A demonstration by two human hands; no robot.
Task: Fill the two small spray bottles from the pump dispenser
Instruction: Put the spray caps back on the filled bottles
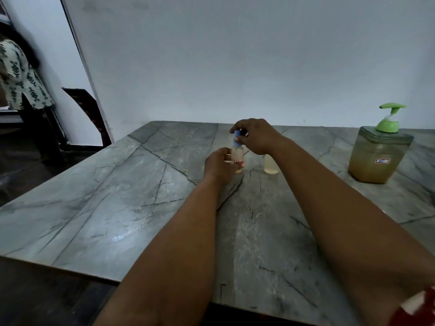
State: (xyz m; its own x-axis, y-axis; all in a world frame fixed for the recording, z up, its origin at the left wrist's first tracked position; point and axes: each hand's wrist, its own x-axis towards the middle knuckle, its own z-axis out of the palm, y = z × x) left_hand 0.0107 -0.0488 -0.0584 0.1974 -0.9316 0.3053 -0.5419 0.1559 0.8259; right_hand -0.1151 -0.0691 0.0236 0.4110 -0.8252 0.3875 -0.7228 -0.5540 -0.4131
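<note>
A grey marble-patterned table (98, 208) stands against a plain pale wall (235, 55). Beyond its left edge lie a dark floor (21, 165) and a dark wooden chair back (87, 109).

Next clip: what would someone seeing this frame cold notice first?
Mid-table, two hands work on one small spray bottle: the left hand grips its body while the right hand pinches its blue cap. Just right of it, a second small bottle stands partly hidden behind the right wrist. Far right on the grey marble table stands the green-topped pump dispenser, holding brownish liquid.
</note>
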